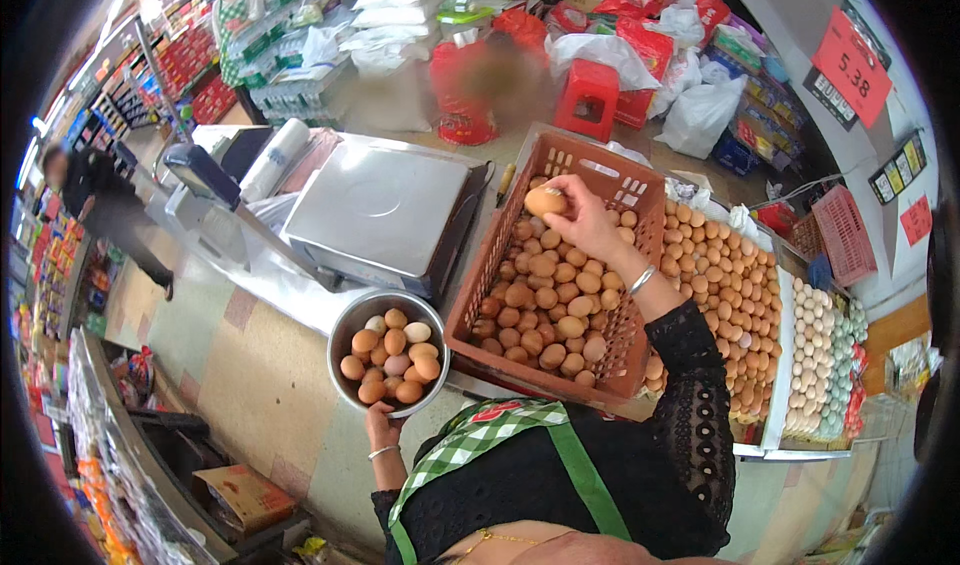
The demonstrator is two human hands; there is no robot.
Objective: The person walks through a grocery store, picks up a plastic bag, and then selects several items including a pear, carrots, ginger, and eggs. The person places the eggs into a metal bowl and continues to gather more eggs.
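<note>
A brown egg [546,202] is held in the fingers of my right hand [581,220], above the far part of a brown plastic crate [469,343]. Many brown eggs [541,266] lie piled in that crate. My left hand [383,424] grips the near rim of a round metal bowl [339,334], its fingers partly hidden under it. Brown and paler eggs [395,342] fill much of the bowl. Left of the crate stands a weighing scale with a flat metal platform [379,205], which bears nothing.
Trays of brown eggs [720,287], white eggs [811,325] and greenish eggs [840,362] lie right of the crate. A yellow-handled tool [506,182] lies between scale and crate. A red stool [589,99] stands beyond. Two people [238,28] [105,190] stand at the left.
</note>
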